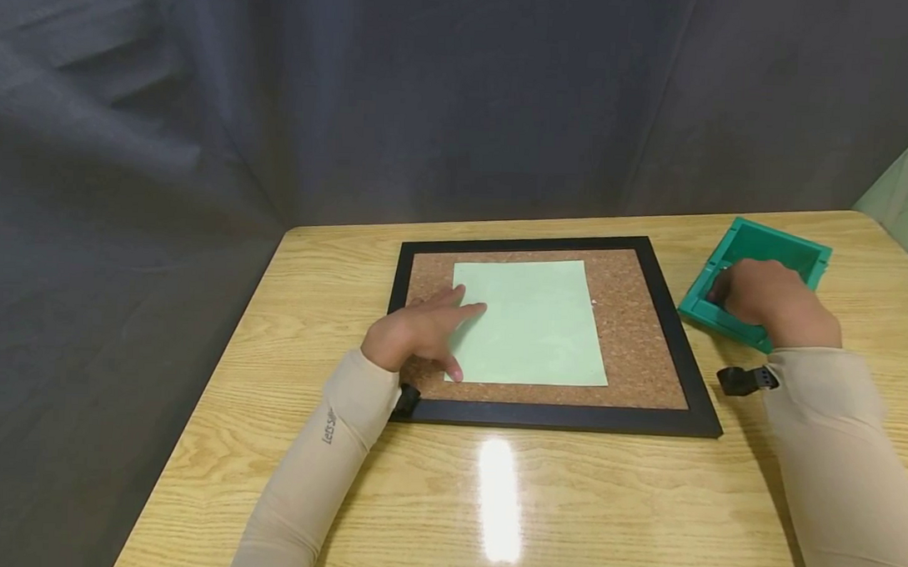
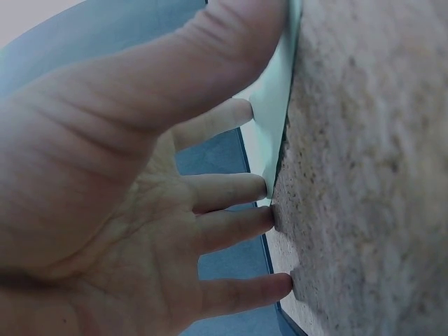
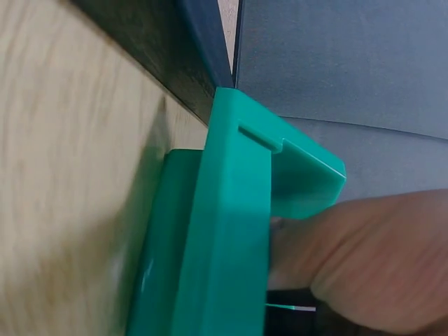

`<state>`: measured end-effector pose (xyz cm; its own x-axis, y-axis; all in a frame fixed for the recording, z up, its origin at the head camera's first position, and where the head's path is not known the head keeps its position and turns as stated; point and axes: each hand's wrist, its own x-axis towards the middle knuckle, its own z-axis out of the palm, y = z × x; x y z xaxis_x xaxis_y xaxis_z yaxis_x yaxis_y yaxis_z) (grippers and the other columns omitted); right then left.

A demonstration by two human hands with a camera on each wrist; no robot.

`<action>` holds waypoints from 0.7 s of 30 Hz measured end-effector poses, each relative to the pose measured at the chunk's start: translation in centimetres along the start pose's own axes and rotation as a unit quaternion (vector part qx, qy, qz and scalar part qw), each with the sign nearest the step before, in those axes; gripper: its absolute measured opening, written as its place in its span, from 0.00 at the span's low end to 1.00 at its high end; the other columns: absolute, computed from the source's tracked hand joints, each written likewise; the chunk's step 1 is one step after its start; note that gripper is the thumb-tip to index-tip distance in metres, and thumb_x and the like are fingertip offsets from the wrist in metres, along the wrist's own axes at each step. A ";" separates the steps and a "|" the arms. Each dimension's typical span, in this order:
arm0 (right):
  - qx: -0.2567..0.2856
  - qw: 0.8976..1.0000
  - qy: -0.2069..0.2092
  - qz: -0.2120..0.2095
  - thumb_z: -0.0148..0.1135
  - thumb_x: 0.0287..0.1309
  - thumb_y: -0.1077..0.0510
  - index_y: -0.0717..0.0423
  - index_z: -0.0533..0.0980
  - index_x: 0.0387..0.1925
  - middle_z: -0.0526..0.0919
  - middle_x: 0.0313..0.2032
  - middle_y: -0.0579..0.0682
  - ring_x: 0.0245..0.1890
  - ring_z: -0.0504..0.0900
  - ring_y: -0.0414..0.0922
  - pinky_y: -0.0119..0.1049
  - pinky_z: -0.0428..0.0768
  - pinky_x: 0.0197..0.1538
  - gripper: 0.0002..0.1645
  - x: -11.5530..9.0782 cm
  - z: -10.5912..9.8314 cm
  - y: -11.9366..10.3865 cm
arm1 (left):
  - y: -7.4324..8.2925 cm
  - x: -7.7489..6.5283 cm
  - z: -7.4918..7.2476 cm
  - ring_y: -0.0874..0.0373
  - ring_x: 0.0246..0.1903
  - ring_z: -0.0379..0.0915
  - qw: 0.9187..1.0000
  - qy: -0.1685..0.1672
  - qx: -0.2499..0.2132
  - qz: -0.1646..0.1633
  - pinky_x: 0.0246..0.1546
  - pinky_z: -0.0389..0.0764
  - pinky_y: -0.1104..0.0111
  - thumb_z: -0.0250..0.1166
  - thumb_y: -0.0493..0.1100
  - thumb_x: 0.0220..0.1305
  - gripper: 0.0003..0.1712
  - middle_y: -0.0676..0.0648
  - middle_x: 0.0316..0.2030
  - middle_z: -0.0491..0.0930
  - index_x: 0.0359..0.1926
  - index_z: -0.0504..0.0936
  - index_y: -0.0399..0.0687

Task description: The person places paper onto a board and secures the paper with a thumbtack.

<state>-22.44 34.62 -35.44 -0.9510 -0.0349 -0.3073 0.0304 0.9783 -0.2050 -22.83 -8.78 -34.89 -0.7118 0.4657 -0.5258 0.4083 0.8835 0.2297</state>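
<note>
Pale-green paper [image 1: 531, 328] lies mid-frame on a black-framed corkboard [image 1: 645, 340], apparently steadied by the spread left hand [image 1: 422, 328]; right hand [image 1: 778, 301], grip hidden, reaches into the upper-right green bin [image 1: 774, 243].

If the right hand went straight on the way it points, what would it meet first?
The right hand reaches into the green bin, so likely the bin's floor or inner wall; depth and any contents are unclear.

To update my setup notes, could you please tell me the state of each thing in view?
Corkboard: lying flat, face up
Green paper: unfolded, on the corkboard
Green bin: upright, open-topped, contents unclear
Left hand: fingers spread, touching green paper and corkboard
Right hand: partly inside the green bin, grip unclear
</note>
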 end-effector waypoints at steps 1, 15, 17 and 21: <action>0.000 1.000 0.002 0.000 0.56 0.67 0.59 0.70 0.78 0.53 0.75 0.53 0.80 0.38 0.76 0.64 0.62 0.77 0.42 0.20 0.0 0.0 0.0 | 0.0 0.0 0.0 0.51 0.80 0.21 1.000 0.001 0.000 0.000 0.78 0.40 0.45 0.77 0.57 0.47 0.66 0.49 0.80 0.28 0.80 0.44 0.68; -0.002 1.000 0.021 0.013 0.59 0.64 0.54 0.69 0.79 0.51 0.78 0.48 0.77 0.33 0.75 0.61 0.54 0.77 0.31 0.23 -0.5 -0.2 -0.1 | -0.2 0.1 0.2 0.51 0.80 0.21 1.000 0.002 0.005 0.003 0.78 0.41 0.46 0.77 0.57 0.47 0.66 0.49 0.80 0.28 0.80 0.43 0.68; 0.000 1.000 0.018 0.014 0.58 0.64 0.53 0.70 0.79 0.52 0.79 0.46 0.76 0.32 0.74 0.60 0.53 0.76 0.30 0.24 -0.5 -0.2 -0.1 | -0.2 0.1 0.2 0.51 0.80 0.21 1.000 0.003 0.003 0.004 0.78 0.41 0.46 0.77 0.57 0.47 0.66 0.49 0.80 0.28 0.80 0.44 0.68; 0.003 1.000 0.010 0.018 0.58 0.64 0.54 0.70 0.79 0.50 0.81 0.39 0.70 0.30 0.72 0.58 0.49 0.74 0.29 0.23 -0.5 -0.1 0.0 | -0.2 0.2 0.2 0.51 0.80 0.21 1.000 0.003 -0.002 0.005 0.78 0.40 0.45 0.77 0.57 0.47 0.66 0.48 0.80 0.27 0.80 0.44 0.68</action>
<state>-22.00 34.66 -35.21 -0.9555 0.0044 -0.2950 0.0660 0.9778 -0.1990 -22.91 -8.90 -35.19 -0.7111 0.4753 -0.5181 0.4137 0.8787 0.2382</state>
